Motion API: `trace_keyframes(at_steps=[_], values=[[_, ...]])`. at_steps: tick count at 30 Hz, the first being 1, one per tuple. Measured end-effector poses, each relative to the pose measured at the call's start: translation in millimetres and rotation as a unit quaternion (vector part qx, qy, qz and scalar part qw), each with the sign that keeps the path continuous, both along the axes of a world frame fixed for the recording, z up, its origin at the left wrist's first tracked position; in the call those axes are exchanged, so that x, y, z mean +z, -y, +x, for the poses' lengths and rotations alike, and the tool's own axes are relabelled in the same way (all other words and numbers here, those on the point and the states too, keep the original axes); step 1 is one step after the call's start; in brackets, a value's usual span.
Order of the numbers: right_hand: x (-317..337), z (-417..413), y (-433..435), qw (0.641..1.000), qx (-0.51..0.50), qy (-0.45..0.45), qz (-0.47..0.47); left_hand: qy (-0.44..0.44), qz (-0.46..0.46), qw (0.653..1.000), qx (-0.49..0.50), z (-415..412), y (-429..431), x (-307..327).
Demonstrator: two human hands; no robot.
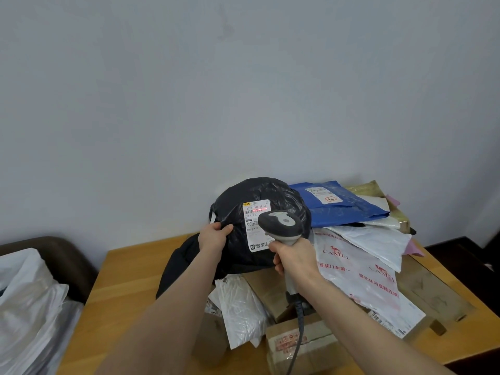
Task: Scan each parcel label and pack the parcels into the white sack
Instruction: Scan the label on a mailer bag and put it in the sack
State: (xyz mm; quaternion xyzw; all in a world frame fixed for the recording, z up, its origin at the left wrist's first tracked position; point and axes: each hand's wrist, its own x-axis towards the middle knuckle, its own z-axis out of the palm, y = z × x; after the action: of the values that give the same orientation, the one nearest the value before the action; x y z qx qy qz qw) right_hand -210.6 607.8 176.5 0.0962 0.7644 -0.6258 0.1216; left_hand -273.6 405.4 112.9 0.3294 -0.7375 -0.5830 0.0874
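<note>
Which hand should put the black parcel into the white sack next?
Probably the left hand. It grips the black parcel, and the white sack lies on its side. The right hand is busy holding the scanner.

Wooden table (130,280), pale wall (189,90), perhaps a chair (67,255)

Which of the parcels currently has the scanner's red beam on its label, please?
The black parcel gripped by the left hand; a red line crosses its label, unlike the blue parcel behind.
</note>
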Motion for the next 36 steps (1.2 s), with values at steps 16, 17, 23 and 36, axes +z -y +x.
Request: trace_keyframes(at_steps=[16, 17, 23, 36], values=[[-4, 17, 6, 0.997, 0.047, -0.011, -0.067, -0.027, 0.003, 0.998, 0.055, 40, 10, 11], [-5, 18, 10, 0.996, 0.057, -0.009, -0.075, -0.029, 0.006, 0.998, 0.060, 46, 14, 12], [-7, 22, 60, 0.992, 0.085, -0.002, -0.097, -0.049, 0.004, 0.994, 0.096, 86, 63, 20], [1, 77, 343, 0.971, 0.203, 0.016, -0.127, -0.058, -0.087, 0.972, 0.211, 217, 322, 32]])
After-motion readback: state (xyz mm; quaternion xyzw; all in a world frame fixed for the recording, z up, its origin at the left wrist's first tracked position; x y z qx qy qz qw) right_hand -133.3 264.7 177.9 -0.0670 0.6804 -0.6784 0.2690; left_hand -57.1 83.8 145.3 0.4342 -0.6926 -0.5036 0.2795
